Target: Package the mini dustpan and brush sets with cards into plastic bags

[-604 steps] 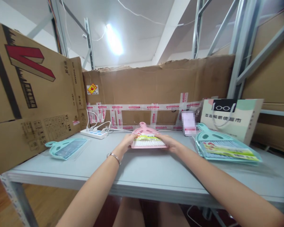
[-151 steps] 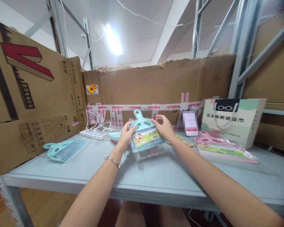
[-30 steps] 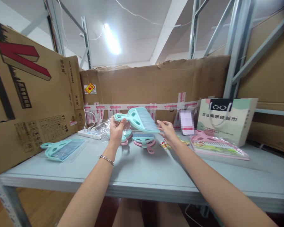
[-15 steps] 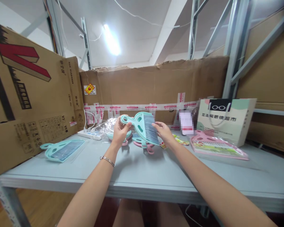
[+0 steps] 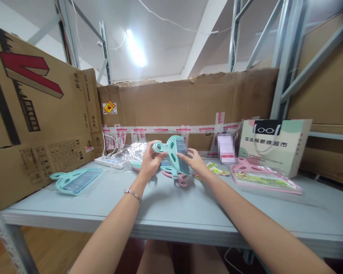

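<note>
A small teal hand brush (image 5: pixel 173 154) is held above the grey table (image 5: pixel 183 209). My left hand (image 5: pixel 149 163) grips its handle end. My right hand (image 5: pixel 194 161) is closed on the bristle edge. Below the brush lie a pink dustpan and another teal piece (image 5: pixel 174 176). A crumpled clear plastic bag (image 5: pixel 131 152) lies behind my left hand. A printed label card (image 5: pixel 214 169) lies on the table beside my right hand.
A teal brush in a clear bag (image 5: pixel 76 179) lies at the left. A bagged pink set (image 5: pixel 264 179) lies at the right before a paper shopping bag (image 5: pixel 274 144). A white power strip (image 5: pixel 110 162) sits at the back. Cardboard boxes (image 5: pixel 31 114) wall the left and rear.
The teal brush has come down and turned from lying flat and raised to more upright, closer to the table. My right hand went from open beside it to gripping its bristle edge.
</note>
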A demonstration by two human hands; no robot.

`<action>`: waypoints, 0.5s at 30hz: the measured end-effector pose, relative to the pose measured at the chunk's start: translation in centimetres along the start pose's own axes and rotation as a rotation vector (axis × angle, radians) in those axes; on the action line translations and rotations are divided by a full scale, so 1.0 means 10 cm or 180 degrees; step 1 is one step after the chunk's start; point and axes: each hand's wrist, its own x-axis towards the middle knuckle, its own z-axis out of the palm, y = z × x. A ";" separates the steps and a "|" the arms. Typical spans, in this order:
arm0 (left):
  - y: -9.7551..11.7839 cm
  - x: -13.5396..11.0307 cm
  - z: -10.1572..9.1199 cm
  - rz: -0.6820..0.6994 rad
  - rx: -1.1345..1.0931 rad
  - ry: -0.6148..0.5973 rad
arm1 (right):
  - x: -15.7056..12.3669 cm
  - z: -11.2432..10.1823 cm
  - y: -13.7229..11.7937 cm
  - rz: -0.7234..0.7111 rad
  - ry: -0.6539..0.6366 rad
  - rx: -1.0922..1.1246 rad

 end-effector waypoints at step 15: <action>0.05 -0.05 0.06 0.0160 0.0317 -0.0269 | -0.11 -0.11 -0.17 -0.1864 -0.0190 -0.1815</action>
